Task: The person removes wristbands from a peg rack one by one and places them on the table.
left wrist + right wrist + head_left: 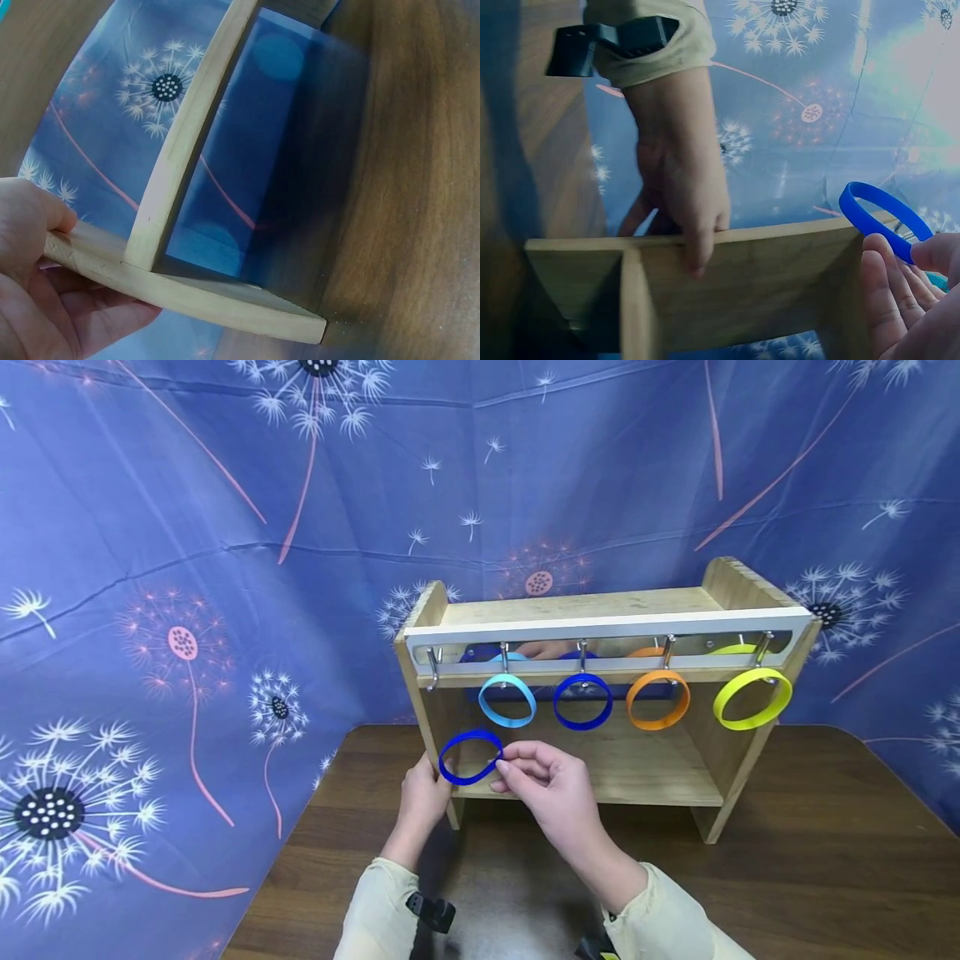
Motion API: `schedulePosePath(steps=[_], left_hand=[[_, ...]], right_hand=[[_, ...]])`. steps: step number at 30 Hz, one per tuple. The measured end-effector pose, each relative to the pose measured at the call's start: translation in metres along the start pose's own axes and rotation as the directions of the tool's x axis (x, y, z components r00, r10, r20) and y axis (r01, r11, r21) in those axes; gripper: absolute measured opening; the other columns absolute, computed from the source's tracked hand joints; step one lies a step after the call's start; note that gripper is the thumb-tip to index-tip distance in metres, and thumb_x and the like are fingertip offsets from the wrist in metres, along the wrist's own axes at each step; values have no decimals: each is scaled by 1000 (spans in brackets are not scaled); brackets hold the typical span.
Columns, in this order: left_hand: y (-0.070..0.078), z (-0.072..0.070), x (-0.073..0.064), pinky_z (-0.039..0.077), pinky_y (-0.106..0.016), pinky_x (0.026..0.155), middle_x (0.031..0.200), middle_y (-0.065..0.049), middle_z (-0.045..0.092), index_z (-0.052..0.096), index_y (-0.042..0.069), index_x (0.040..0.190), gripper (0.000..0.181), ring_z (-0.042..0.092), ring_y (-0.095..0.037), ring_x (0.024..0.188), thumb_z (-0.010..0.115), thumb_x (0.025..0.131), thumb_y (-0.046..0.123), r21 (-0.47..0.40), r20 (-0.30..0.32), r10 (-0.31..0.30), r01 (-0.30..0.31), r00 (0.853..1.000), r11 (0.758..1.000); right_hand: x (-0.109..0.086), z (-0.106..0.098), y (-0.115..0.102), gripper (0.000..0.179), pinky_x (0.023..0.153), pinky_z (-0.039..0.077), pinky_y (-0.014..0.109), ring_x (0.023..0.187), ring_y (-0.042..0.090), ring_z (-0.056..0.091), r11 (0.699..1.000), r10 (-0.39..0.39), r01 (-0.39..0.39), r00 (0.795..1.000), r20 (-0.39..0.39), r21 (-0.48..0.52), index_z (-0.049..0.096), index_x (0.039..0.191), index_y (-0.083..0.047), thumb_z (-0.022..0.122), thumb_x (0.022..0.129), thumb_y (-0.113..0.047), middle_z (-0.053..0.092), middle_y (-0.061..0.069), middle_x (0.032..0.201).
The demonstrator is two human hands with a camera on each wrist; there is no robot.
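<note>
My right hand (558,789) pinches a dark blue silicone wristband (469,735) between thumb and fingers, at its right edge. The band is held in front of the left part of a wooden rack (585,606), below an unoccupied metal hook (432,670). With my left hand (422,797) I grip the rack's left side panel. In the left wrist view the thumb lies on one face of that panel (225,304) and the fingers on the other. The right wrist view shows the blue band (877,196) close to the rack's panel edge.
From other hooks hang a light blue band (507,722), a dark blue band (583,725), an orange band (658,724) and a yellow band (752,722). A mirror-like strip (622,647) runs behind the hooks. The rack stands on a brown wooden table (825,810) before a blue dandelion-patterned cloth (600,468).
</note>
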State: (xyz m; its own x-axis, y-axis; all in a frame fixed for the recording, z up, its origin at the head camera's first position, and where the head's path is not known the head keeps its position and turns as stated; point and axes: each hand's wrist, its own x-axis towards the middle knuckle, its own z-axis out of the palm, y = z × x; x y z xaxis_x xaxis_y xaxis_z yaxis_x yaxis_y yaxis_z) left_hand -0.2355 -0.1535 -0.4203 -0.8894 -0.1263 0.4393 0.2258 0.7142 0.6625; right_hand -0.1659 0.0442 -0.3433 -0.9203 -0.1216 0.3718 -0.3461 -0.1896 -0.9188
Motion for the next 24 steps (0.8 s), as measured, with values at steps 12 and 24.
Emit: schedulePosePath(steps=[12,24], left_hand=[[2,-1,2,49,-45,60,61,-3,56,59,8,85,19,59,-28,64,61,95,24,-12,35,-65,65,997,998],[6,-2,0,50,-46,63,72,-10,66,62,5,91,15,62,-30,68,61,95,20,-18,24,-56,56,998,998]], right_hand=[[-18,-18,35,21,69,57,32,72,22,71,986,167,-167,986,-10,3,59,105,16,65,90,2,68,30,93],[-31,-28,74,23,66,57,33,70,21,71,957,290,-290,957,2,-30,59,104,16,65,89,1,69,27,93]])
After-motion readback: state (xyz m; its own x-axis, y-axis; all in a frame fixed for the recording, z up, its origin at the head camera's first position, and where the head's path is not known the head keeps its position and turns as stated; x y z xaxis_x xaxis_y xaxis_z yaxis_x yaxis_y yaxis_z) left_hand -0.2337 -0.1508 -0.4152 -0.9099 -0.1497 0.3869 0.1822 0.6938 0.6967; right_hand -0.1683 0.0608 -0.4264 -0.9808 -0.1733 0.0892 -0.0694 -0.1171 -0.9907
